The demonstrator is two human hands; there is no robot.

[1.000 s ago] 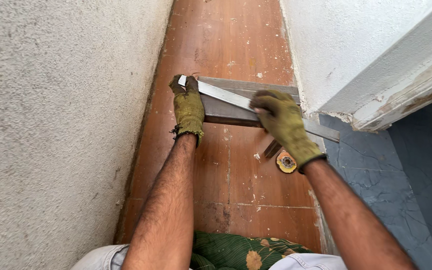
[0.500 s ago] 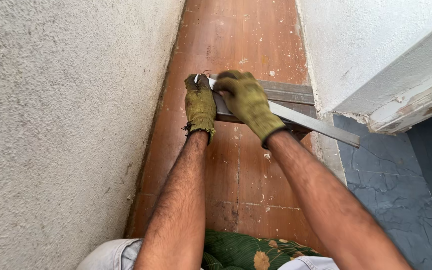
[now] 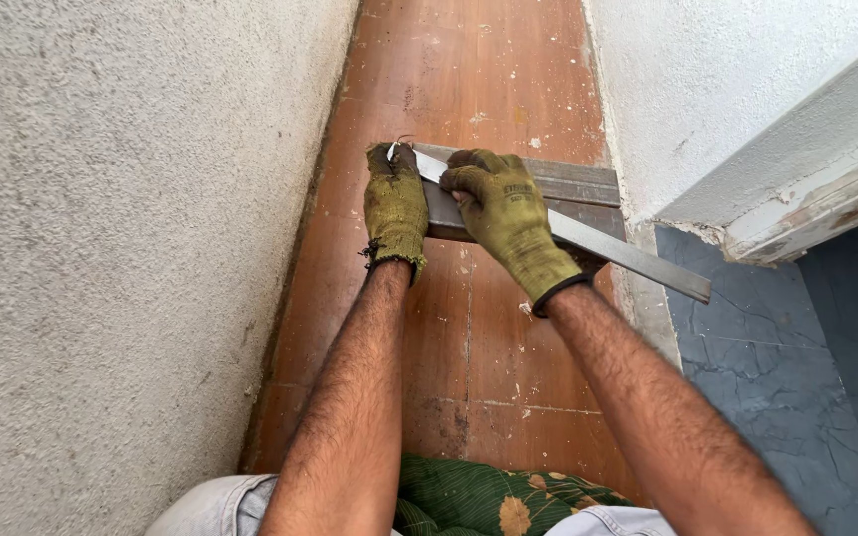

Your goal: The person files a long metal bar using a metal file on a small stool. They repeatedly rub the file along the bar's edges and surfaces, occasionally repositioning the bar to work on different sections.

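Observation:
Both my hands wear worn green-yellow work gloves. My left hand (image 3: 395,205) presses down on the left end of a grey rectangular slab (image 3: 578,185) lying across the brown tiled floor. My right hand (image 3: 501,211) sits just beside it, closed over a long flat metal straightedge (image 3: 628,254) that lies diagonally over the slab and sticks out to the right past its edge. A small pale tip shows at the straightedge's left end by my left fingertips.
A rough plastered wall (image 3: 131,248) runs along the left. A white wall and chipped door frame (image 3: 796,189) stand on the right, with blue-grey tiles (image 3: 777,377) below. A green patterned cushion (image 3: 479,501) lies under my knees.
My right hand has slid left along the straightedge until it is next to my left hand. A small yellow tape measure seen by the slab one second ago is no longer visible.

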